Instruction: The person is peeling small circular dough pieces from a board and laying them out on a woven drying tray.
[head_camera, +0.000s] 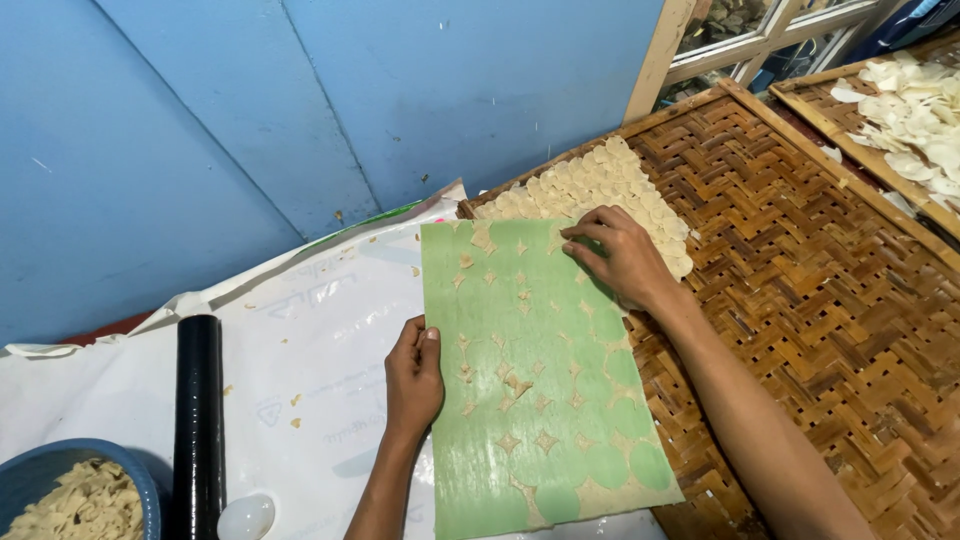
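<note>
Pinning the green sheet (545, 400) at its left edge, the left hand (413, 375) grips it while the right hand (620, 258) presses its fingers (585, 232) flat near the far edge, beside the dough rounds (600, 185) on the woven tray (800, 260).

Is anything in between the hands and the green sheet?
No. Both hands already touch the green sheet: the left hand holds its left edge, and the right hand presses on its top right corner, beside the pale dough rounds on the woven tray. Only dough scraps lie on the sheet.
</note>
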